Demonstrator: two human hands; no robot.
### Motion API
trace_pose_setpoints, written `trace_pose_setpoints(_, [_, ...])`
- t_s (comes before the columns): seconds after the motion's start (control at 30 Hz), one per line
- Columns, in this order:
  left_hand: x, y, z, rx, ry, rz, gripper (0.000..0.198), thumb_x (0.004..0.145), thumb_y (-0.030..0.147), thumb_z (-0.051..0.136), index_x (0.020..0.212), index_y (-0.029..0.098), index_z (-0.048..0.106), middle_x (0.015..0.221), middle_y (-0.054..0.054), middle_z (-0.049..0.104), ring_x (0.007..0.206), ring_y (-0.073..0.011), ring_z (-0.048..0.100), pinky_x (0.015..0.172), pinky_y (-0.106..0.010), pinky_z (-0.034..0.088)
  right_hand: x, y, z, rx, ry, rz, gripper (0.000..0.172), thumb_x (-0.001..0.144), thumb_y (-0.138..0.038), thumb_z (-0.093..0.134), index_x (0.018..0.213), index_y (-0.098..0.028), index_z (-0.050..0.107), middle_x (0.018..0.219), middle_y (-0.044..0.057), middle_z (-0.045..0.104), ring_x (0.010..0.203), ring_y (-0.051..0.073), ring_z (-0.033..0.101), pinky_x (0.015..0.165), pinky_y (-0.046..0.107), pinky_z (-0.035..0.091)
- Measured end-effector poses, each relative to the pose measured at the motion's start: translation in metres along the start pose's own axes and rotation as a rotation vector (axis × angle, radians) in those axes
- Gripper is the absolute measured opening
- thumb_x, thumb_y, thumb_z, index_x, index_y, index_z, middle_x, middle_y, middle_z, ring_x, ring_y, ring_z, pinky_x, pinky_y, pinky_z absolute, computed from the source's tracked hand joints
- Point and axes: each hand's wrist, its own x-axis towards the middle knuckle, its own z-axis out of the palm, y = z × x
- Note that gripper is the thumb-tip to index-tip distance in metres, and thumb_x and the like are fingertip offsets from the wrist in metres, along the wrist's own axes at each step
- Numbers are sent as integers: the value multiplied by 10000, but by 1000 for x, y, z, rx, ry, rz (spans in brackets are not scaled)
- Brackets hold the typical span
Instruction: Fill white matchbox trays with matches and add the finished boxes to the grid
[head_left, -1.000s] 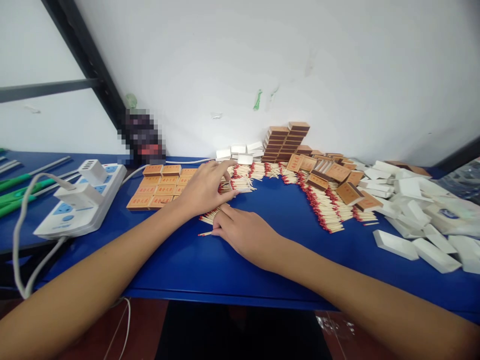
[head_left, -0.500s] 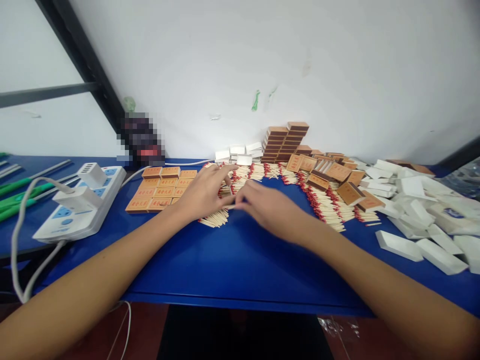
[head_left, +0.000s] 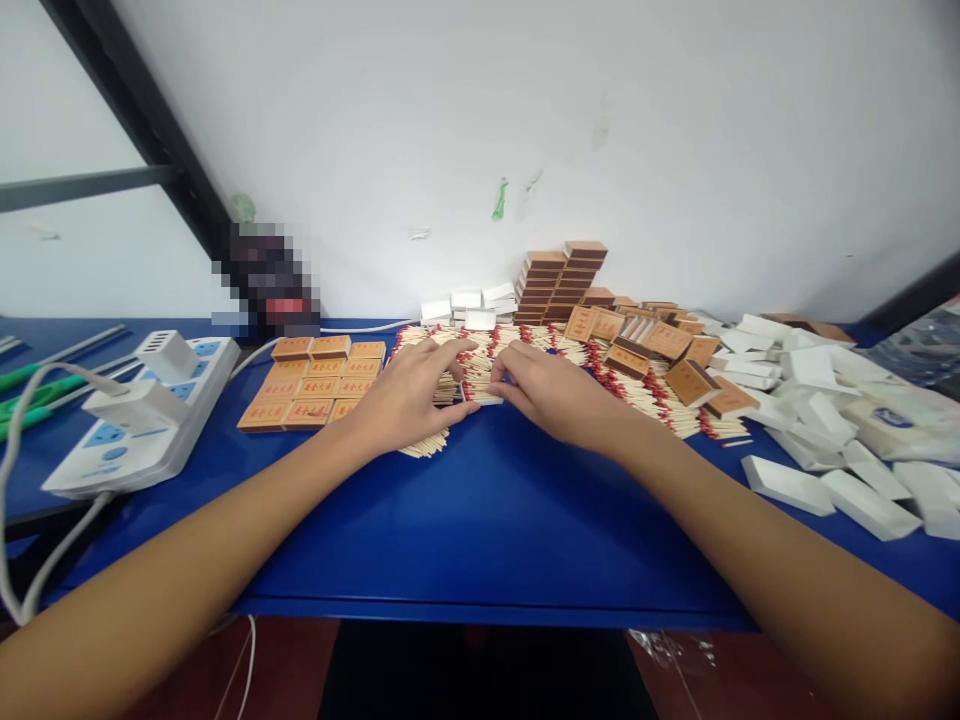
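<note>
My left hand [head_left: 409, 395] curls over a white matchbox tray [head_left: 482, 388] packed with red-tipped matches, thumb at its near edge and fingers over its far side. My right hand [head_left: 559, 395] meets it from the right, with fingertips pinched together on matches at the tray's right end. A loose bundle of matches [head_left: 427, 445] lies under my left wrist. More matches [head_left: 652, 400] spread in rows behind and to the right of both hands on the blue table [head_left: 480, 520].
Flat orange matchboxes [head_left: 311, 380] lie in a grid to the left. Stacked brown matchboxes [head_left: 562, 280] stand at the wall. White empty trays [head_left: 817, 400] pile up on the right. A white power strip [head_left: 142, 410] with cables and green-handled tools [head_left: 30, 395] lie far left.
My right hand moved from the near matches, forward and right, up to the tray beside my left hand. My left hand stayed over the match pile.
</note>
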Motion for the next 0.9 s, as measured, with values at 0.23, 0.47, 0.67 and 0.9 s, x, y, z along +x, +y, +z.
trace_pose_setpoints(0.23, [0,-1,-1,-12,-2,-8,634,939,384,773,1485,258,476,1156,-56,757,1250,-305,633,1101,-488,467,1,8,-11,66,-54,-4,126,1047,-295,592,962,-204,606,958,66,663,896,224,597,750,322,394])
trace_pose_setpoints(0.47, [-1,-2,2,-19,-15,-6,693,919,362,803,1513,263,461,1161,-44,755,1232,-298,637,1091,-480,469,1,3,-11,84,-141,35,141,1049,-223,545,910,-206,561,1021,91,675,925,232,597,796,335,415])
trace_pose_setpoints(0.67, [-1,0,1,-21,-33,-3,680,911,347,816,1495,247,482,1150,-48,757,1233,-305,635,1069,-473,474,2,2,-13,92,-161,76,121,1044,-248,576,931,-207,575,997,85,677,904,230,593,779,329,400])
trace_pose_setpoints(0.9, [-2,0,2,1,-38,-1,667,905,341,831,1474,240,498,1146,-51,746,1205,-304,640,1045,-460,485,1,2,-14,145,-196,98,140,1044,-252,571,912,-210,589,982,78,696,883,219,600,757,316,401])
